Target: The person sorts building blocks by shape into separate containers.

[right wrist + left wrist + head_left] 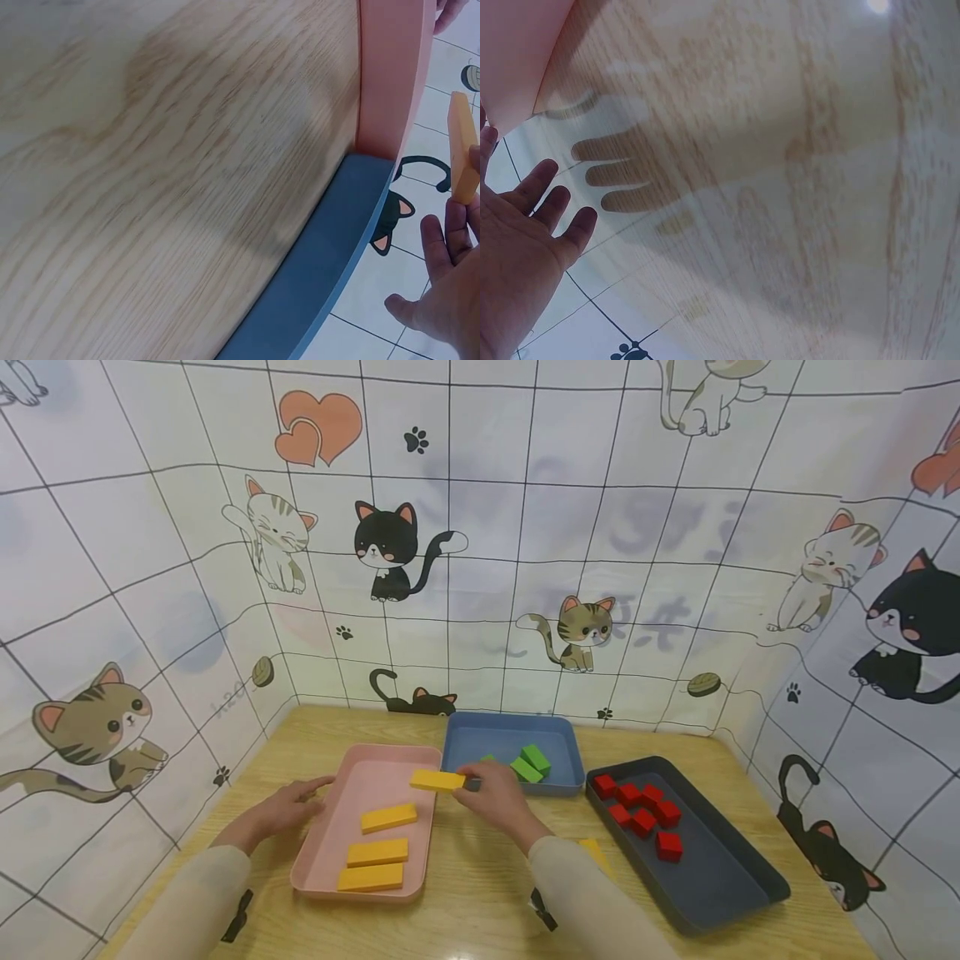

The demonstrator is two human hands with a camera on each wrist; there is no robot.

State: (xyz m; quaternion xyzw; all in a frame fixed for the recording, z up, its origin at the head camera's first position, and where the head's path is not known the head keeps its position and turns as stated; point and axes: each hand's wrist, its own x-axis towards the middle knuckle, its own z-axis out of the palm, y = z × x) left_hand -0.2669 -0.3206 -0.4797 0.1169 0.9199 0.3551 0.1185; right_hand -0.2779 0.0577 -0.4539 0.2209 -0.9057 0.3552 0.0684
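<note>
My right hand [495, 797] pinches one end of a yellow block [437, 780], held above the right rim of the pink tray [322, 852]. The right wrist view shows the same yellow block [463, 146] between the thumb and fingers. Inside the pink tray lie three more yellow blocks [377, 852], apart from one another or nearly side by side. My left hand [288, 812] is at the tray's left edge with its fingers extended. In the left wrist view the left hand [521, 247] holds nothing; whether it touches the tray is unclear.
A blue tray [457, 727] at the back holds several green blocks [531, 762], partly hidden by my right hand. To the right, a dark grey tray [720, 852] holds several red cubes [642, 822]. Another yellow block [595, 853] lies partly behind my right sleeve.
</note>
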